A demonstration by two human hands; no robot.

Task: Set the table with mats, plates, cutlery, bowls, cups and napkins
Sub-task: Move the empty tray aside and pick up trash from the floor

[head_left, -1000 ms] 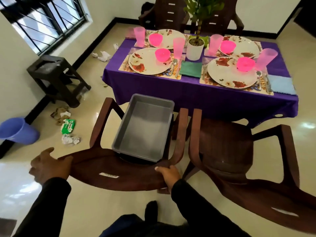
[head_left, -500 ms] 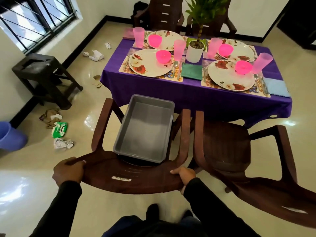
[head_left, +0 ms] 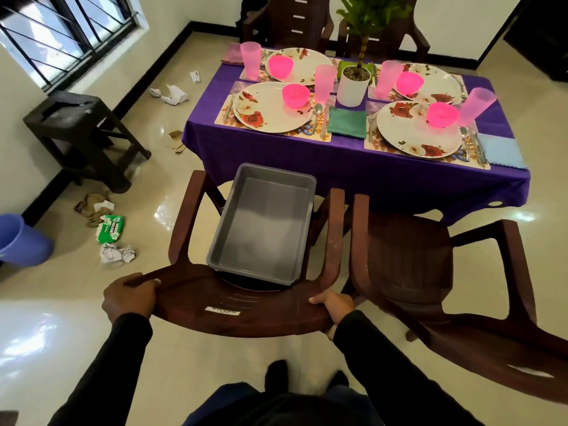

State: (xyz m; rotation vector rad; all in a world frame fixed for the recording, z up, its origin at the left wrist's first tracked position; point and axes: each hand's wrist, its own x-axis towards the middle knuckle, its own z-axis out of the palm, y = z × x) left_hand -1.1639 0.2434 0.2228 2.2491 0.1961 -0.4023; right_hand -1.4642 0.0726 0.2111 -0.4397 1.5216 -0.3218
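The left hand [head_left: 129, 298] grips the left end of the backrest of the near chair [head_left: 246, 315], fingers curled over the top edge. The right hand [head_left: 333, 304] grips the right end of the same backrest, fingers wrapped under it and thumb on top. Neither hand holds any table item.

Hazard 1, left side: crumpled paper [head_left: 116, 253] and a green packet [head_left: 110, 229] lie on the glossy floor [head_left: 76, 333] just beside the chair's left legs. If the chair is slid or swung to that side, a leg could catch the litter and jerk, or the person could slip.

Hazard 2, centre: an empty grey tray [head_left: 264, 222] rests loose on the chair seat, its far end overhanging the seat front. A tilt or sudden push of the backrest would probably let it slide off toward the table.

Hazard 3, right side: the second chair [head_left: 408, 250] stands almost touching the gripped chair, armrest to armrest. Sideways movement could lock the two together.

Hazard 4, ahead: the table [head_left: 353, 179] carries four settings, each with a mat, a floral plate [head_left: 272, 106], a pink bowl [head_left: 296, 95], a pink cup [head_left: 325, 79], cutlery and a napkin [head_left: 347, 123]. The blue napkin [head_left: 501, 152] lies at the table's front right edge. A hard push of the chair into the table or the hanging cloth could topple the tall cups and the potted plant [head_left: 353, 84].
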